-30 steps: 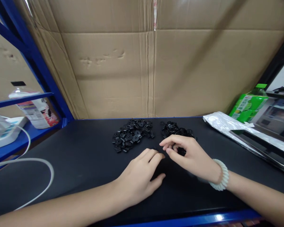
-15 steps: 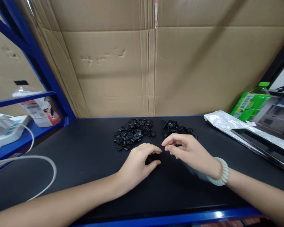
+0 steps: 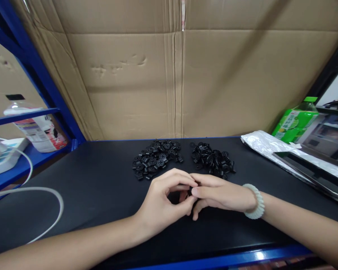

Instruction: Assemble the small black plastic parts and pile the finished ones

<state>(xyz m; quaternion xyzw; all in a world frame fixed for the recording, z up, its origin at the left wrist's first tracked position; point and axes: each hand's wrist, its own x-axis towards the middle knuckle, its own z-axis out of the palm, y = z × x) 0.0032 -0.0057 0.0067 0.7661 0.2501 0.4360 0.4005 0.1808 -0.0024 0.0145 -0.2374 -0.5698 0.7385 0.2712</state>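
My left hand (image 3: 166, 198) and my right hand (image 3: 218, 191) meet over the front middle of the black table. Between their fingertips is a small black part (image 3: 189, 191), mostly covered, so its exact shape does not show. Both hands are closed in a pinch around it. Behind my left hand lies a pile of round black plastic pieces with holes (image 3: 157, 157). A second pile of thin black plastic pieces (image 3: 212, 159) lies just behind my right hand.
A silvery bag (image 3: 259, 140) and a dark flat device (image 3: 304, 165) lie at the right, near a green bottle (image 3: 295, 122). To the left, a white cable (image 3: 60, 202) loops over the table (image 3: 95, 198). Cardboard (image 3: 129, 86) stands behind.
My right hand has come down and toward me from the right-hand pile to meet my left hand. Their fingertips, apart before, now close together on a small black part.
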